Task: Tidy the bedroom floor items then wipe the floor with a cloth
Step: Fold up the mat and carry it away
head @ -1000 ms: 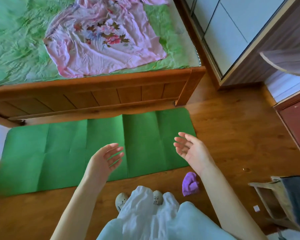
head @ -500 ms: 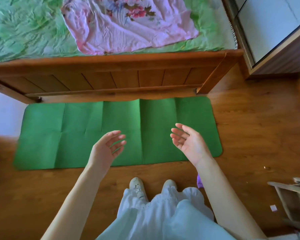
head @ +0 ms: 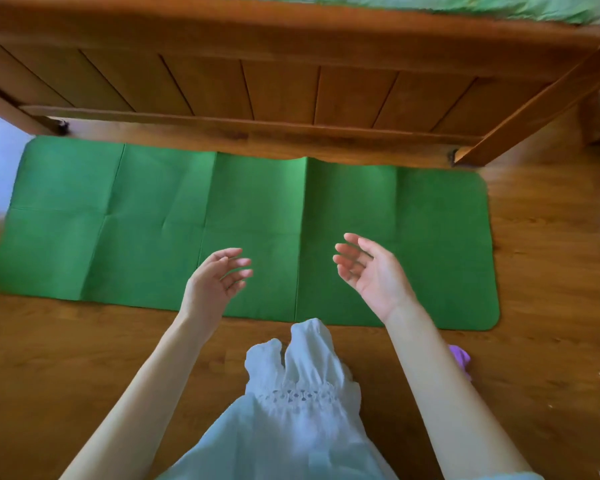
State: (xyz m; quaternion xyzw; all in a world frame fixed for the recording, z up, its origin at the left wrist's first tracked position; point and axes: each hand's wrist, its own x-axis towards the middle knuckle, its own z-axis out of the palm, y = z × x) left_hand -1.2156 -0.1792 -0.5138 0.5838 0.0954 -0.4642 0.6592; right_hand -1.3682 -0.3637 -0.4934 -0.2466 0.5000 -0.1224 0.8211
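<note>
Hands (head: 291,275) relaxed, empty, above green mat (head: 430,237)

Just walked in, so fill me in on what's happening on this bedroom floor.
A person in a white dress stands facing the wooden bed frame, both arms stretched out over a green mat lying flat on the wood floor. The left hand and right hand are open and hold nothing. A small purple cloth lies on the floor beside the right arm, not yet picked up.
</note>
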